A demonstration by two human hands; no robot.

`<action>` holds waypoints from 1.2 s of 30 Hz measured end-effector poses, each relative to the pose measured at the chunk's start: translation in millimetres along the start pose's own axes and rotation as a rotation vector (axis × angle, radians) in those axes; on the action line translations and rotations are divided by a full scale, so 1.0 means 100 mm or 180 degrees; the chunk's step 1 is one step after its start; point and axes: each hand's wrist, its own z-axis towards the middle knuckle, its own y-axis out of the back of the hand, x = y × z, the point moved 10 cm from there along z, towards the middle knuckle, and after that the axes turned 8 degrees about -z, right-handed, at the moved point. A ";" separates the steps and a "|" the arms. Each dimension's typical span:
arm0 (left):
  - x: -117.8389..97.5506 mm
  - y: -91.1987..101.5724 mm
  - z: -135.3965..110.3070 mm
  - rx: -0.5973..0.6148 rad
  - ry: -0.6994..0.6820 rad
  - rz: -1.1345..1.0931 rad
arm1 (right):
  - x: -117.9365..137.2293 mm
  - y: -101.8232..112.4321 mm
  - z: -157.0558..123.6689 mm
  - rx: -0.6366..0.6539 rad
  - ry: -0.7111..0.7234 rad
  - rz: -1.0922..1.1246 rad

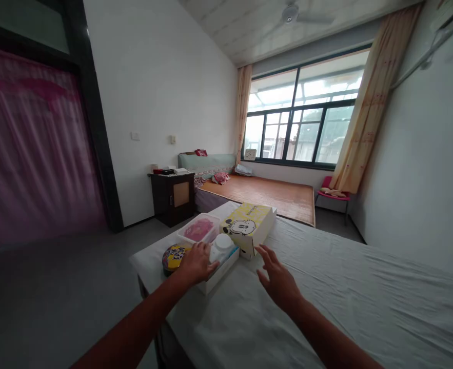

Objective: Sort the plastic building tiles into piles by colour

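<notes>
My left hand (pixel 197 262) reaches over the near left edge of an open white box (pixel 224 270), its thumb apart from the other fingers and nothing visible in its grasp. Inside that box stands a white round-lidded container (pixel 223 243), with something blue beside it. My right hand (pixel 278 277) hovers open above the sheet, near the yellow and white carton (pixel 249 225) with a cartoon dog face. Left of my left hand lies a round tin (pixel 173 258) with a yellow patterned lid, partly hidden by the hand. Behind it sits a clear plastic box (pixel 200 228) with pink contents.
These things stand on a surface covered by a pale sheet (pixel 326 287). Beyond are a bed with a brown mat (pixel 268 192), a dark cabinet (pixel 171 197) and a pink chair (pixel 332 189). A pink curtain (pixel 37 154) hangs in the doorway at left.
</notes>
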 end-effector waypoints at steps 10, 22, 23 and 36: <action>0.00 0.12 -0.02 -0.0093 0.0102 -0.0218 | -0.15 -0.40 0.66 -0.0458 -0.0025 -0.0216; -0.03 0.15 -0.08 -0.0297 0.0146 -0.0228 | -0.25 -0.34 0.55 -0.0934 -0.0423 0.0660; -0.03 0.16 -0.09 -0.0321 0.0168 -0.0274 | -0.27 -0.40 0.48 -0.0876 -0.0569 0.0870; -0.20 0.49 -0.22 -0.0952 0.0077 -0.1691 | 0.58 -0.56 0.13 0.0524 -0.0860 0.3845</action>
